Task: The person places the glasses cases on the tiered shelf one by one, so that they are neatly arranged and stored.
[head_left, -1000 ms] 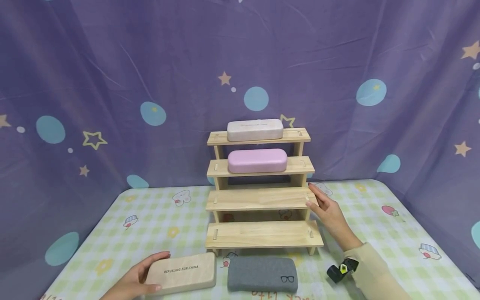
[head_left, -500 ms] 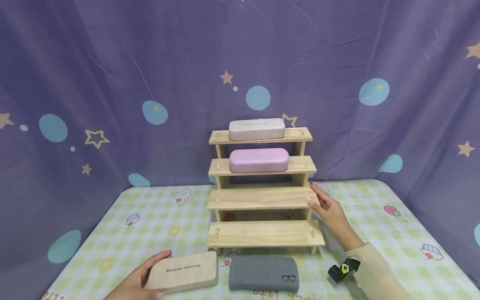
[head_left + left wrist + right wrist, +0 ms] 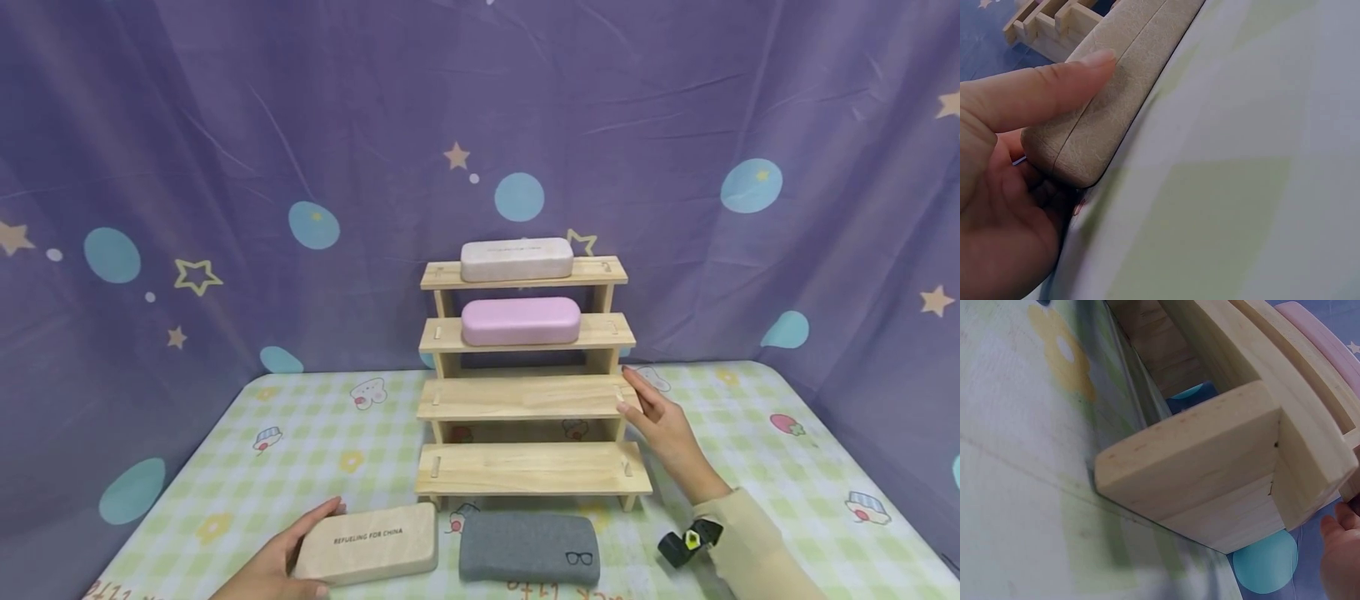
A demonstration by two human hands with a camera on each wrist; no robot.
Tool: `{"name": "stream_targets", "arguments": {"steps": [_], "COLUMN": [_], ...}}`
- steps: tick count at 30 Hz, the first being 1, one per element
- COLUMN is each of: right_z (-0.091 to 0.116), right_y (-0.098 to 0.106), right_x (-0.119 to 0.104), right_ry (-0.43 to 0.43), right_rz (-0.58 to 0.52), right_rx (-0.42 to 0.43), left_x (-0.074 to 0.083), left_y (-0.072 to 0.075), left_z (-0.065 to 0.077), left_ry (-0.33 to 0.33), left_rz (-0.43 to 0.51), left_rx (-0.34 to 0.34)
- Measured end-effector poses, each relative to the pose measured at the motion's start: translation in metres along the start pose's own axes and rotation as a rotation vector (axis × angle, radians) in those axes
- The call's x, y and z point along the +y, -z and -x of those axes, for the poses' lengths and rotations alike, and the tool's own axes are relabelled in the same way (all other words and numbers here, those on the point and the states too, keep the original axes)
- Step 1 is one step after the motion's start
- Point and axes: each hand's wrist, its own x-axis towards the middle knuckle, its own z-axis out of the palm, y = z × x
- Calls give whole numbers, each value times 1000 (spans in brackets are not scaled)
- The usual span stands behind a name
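Observation:
At the front left my left hand (image 3: 282, 557) grips a beige glasses case (image 3: 367, 543) lettered "REFUELING FOR CHINA". In the left wrist view the thumb presses on the side of this case (image 3: 1110, 94), which lies on the tablecloth; the other fingers are partly hidden behind it. My right hand (image 3: 667, 427) holds the right end of the third step down on a four-step wooden display stand (image 3: 528, 397), thumb at the step's front and fingers behind. Part of that hand (image 3: 1342, 556) shows at the edge of the right wrist view, beside the stand's end (image 3: 1210, 462).
A marbled white case (image 3: 516, 260) sits on the top step, a pink case (image 3: 521, 322) on the step below. Before the stand lies a grey fabric glasses case (image 3: 528, 547) with a glasses emblem. A purple curtain (image 3: 375, 125) hangs behind the checked tablecloth (image 3: 315, 450).
The head view has shifted very slightly, so everything sits a little further right in it. Both hands and all the cases keep their places relative to the stand.

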Motion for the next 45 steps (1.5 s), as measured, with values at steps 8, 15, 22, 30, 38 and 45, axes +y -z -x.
{"name": "stream_targets", "arguments": {"steps": [8, 15, 22, 30, 38, 45], "right_z": [0, 0, 1, 0, 0, 0], "right_y": [-1, -1, 0, 0, 0, 0], "right_x": [0, 0, 1, 2, 1, 2], "right_ry": [-3, -22, -9, 7, 28, 15], "right_rz": [-4, -4, -8, 0, -10, 7], "right_rx": [-2, -1, 3, -3, -5, -7], "left_x": [-1, -7, -9, -9, 0, 9], "left_y": [0, 1, 1, 1, -2, -2], "left_z": [2, 1, 0, 1, 1, 3], "left_ry": [39, 44, 34, -54, -5, 49], "left_rz": [7, -50, -73, -121, -260, -218], "left_rx": [19, 68, 93, 92, 168, 200]}}
